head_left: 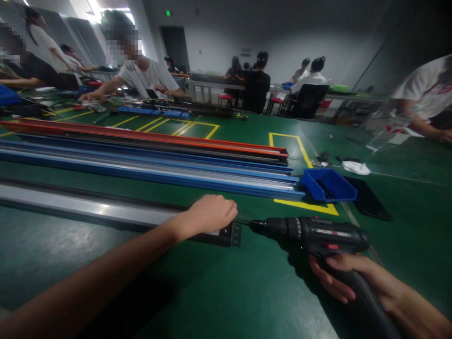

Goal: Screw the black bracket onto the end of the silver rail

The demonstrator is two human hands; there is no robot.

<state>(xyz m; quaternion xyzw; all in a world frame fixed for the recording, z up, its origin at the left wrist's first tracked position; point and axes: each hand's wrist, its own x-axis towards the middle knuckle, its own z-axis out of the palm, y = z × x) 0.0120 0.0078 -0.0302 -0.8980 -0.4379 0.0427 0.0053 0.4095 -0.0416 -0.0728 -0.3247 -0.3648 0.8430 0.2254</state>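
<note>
My right hand (339, 278) is wrapped round the handle of a black cordless drill (328, 235), which lies level and points left. Its long thin bit reaches to the right end of a long black-and-silver metal profile (116, 212) lying on the table. A dark end piece with slots (236, 235) shows at that end. My left hand (212, 214) is closed over the profile's end, close to the bit's tip. Its fingers curl down on the far side, so what they grip besides the profile is hidden.
Beyond the profile lie long blue rails (212, 179) and an orange-and-black rail (212, 143). A blue parts bin (332, 186) stands by their right ends, beside a dark flat pad (369, 200). Farther right is a clear bottle (384, 132). Several people sit around the green table (247, 292) and behind it.
</note>
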